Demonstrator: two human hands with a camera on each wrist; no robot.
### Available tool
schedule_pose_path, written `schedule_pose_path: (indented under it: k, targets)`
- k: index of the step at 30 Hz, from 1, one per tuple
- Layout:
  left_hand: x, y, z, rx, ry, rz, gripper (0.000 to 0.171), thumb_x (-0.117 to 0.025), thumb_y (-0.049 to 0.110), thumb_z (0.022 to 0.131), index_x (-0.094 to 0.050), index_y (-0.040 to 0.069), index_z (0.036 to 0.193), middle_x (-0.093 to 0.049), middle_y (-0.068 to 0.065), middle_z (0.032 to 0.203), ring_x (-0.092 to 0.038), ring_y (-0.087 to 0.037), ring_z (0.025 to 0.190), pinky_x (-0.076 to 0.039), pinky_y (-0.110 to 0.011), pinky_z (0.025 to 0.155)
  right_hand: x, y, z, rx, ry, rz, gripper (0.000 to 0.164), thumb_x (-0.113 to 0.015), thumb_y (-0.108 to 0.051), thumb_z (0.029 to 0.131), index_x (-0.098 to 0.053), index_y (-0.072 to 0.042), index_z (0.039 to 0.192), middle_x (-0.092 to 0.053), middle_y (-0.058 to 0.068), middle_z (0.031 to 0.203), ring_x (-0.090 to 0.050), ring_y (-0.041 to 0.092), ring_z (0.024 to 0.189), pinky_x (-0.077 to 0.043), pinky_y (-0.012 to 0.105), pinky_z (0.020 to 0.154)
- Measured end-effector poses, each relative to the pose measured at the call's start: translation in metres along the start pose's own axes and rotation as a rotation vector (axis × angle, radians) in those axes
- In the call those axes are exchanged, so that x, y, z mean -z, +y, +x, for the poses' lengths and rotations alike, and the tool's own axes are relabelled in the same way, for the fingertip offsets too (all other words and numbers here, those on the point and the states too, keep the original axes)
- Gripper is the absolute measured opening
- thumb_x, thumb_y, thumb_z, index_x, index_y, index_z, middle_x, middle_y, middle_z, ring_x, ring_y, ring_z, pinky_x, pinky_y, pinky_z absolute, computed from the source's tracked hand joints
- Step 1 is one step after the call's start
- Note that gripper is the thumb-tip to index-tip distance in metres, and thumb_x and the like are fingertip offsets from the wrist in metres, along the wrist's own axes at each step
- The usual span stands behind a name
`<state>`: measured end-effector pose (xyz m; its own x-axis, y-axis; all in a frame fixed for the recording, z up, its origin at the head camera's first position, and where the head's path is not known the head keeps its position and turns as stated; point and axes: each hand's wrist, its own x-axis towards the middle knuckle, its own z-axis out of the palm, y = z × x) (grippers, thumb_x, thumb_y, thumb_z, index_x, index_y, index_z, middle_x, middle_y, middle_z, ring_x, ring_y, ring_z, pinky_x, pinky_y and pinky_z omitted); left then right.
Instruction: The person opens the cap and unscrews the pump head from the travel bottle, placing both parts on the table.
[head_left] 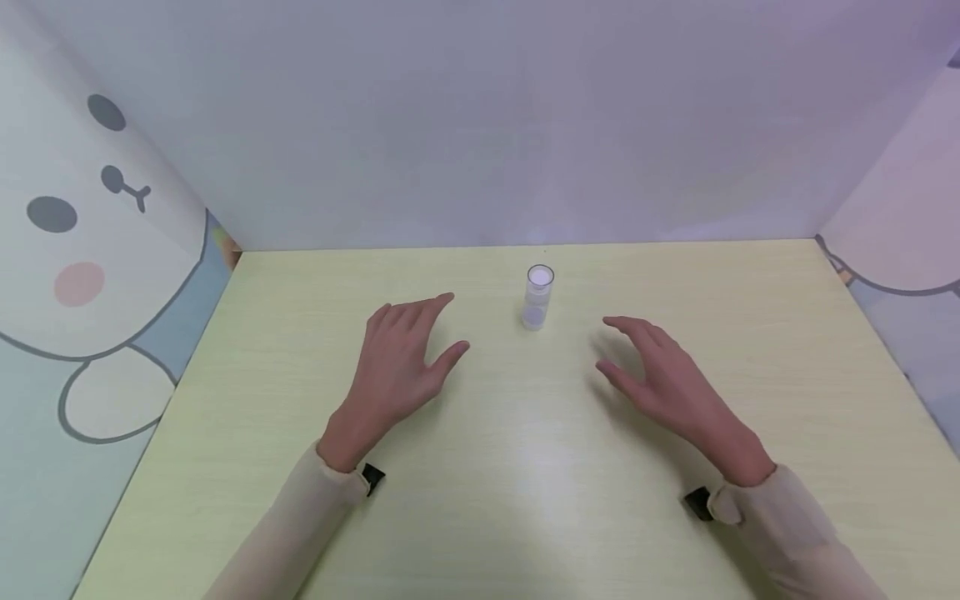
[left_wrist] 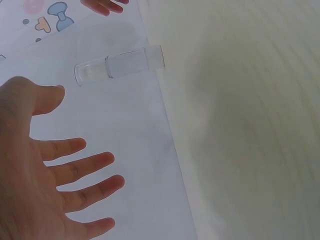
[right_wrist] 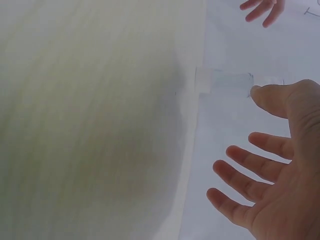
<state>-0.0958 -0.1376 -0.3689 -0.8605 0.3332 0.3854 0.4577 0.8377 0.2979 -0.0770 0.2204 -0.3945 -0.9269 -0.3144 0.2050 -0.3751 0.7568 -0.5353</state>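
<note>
A small clear cylindrical container stands upright on the pale wooden table, toward its back edge. Its body is transparent, with a whitish section at the base. My left hand hovers to the left of it, fingers spread and thumb apart, holding nothing. On the other side, my right hand is held over the table with relaxed fingers and nothing in it. Both wrist views show the container beyond the thumb, apart from the left hand; in the right wrist view the thumb tip overlaps the container.
The table meets a plain pale wall at the back. Side panels with cartoon animal prints rise at left and right. A small black piece shows at the left cuff, another at the right cuff.
</note>
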Motion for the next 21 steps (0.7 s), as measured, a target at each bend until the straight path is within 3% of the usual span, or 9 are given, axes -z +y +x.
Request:
schedule_pose_path:
  k: [8, 21]
  targets:
    - [-0.004, 0.01, 0.012, 0.0, -0.047, -0.053, 0.058, -0.071, 0.043, 0.097, -0.057, 0.015, 0.147, -0.07, -0.009, 0.134, -0.065, -0.035, 0.122, -0.041, -0.058, 0.113, -0.002, -0.008, 0.015, -0.008, -0.05, 0.01, 0.055, -0.07, -0.028, 0.101, -0.051, -0.006, 0.148, -0.058, 0.014, 0.147, -0.053, 0.04, 0.137, -0.044, 0.059, 0.11]
    - [-0.008, 0.021, 0.034, -0.023, -0.054, -0.089, 0.056, -0.07, 0.043, 0.099, -0.057, 0.015, 0.146, -0.071, -0.005, 0.133, -0.065, -0.032, 0.123, -0.044, -0.055, 0.111, -0.011, -0.008, 0.034, -0.032, -0.096, 0.045, 0.057, -0.07, -0.03, 0.101, -0.051, -0.007, 0.149, -0.06, 0.015, 0.146, -0.057, 0.036, 0.133, -0.046, 0.056, 0.11]
